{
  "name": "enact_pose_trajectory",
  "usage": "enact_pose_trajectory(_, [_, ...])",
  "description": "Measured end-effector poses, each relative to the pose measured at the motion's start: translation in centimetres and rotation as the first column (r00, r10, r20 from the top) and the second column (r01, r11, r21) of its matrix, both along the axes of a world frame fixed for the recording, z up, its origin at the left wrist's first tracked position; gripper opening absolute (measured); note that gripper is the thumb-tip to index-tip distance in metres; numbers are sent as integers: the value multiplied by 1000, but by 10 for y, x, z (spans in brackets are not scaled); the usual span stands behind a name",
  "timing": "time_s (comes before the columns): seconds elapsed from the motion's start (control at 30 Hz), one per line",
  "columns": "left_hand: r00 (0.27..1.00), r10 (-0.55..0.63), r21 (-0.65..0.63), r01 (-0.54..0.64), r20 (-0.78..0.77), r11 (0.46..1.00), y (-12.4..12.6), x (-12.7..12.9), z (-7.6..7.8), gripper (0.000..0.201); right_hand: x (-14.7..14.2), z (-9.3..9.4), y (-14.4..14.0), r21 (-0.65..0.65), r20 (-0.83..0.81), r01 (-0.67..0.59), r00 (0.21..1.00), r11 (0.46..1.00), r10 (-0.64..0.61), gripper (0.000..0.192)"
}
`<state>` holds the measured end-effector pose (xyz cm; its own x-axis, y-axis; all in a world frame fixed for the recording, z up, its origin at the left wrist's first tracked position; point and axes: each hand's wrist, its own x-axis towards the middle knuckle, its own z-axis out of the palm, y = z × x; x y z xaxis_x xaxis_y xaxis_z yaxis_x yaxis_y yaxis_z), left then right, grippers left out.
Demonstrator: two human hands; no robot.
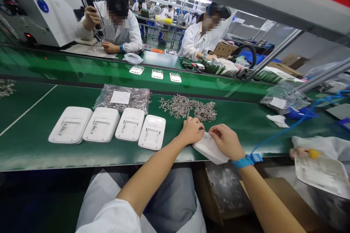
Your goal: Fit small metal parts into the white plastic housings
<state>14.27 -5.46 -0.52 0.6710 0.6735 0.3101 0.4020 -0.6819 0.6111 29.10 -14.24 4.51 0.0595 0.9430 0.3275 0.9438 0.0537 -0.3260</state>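
Observation:
My left hand [191, 130] and my right hand [226, 141] both rest on a white plastic housing [208, 149] at the near edge of the green belt [32, 145]. The left fingers pinch at its top, close to a pile of small metal screws [188, 107]. My right wrist wears a blue strap [247, 160] with a blue cord. To the left lie several more white housings [102, 124] in a row, backs up.
A clear bag of screws [123, 98] lies behind the row. Three small parts [157, 74] sit on the far belt. Two people in white coats work across the line. At the right a neighbour's hand [296, 151] holds another housing [322, 174]. A cardboard box [216, 196] stands below.

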Motion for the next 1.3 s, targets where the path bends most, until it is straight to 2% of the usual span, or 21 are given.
enact_pose_trajectory(0.07, [1000,-29,-28,29,-10,999,4,-2,0,20,0,-3,-1,-37,52,-33,998,999,35,12])
enact_pose_trajectory(0.23, [998,-62,-9,62,-31,998,4,-3,-2,18,-2,-12,-4,-92,228,-27,972,995,47,15])
enact_pose_trajectory(0.47, [998,-39,2,40,-43,999,1,-1,-1,16,-5,-12,-9,-92,292,-93,949,991,116,13])
enact_pose_trajectory(0.7, [997,-55,3,55,-53,998,-1,-2,2,15,-6,-7,4,-220,242,38,970,975,17,8])
enact_pose_trajectory(0.8, [997,-51,-3,51,-56,999,-1,-2,3,15,-2,-5,6,-278,159,28,987,960,17,7])
enact_pose_trajectory(0.9, [997,-51,-15,50,-57,999,-1,-2,4,16,4,-5,-1,-236,52,-36,997,971,50,3])
enact_pose_trajectory(0.97, [997,-57,-22,56,-56,998,-1,-2,4,16,7,-7,-6,-177,37,-50,998,983,58,6])
enact_pose_trajectory(1.3, [998,-53,-55,51,-38,997,-3,-2,3,21,4,-15,-15,-75,-9,0,1000,997,-1,6])
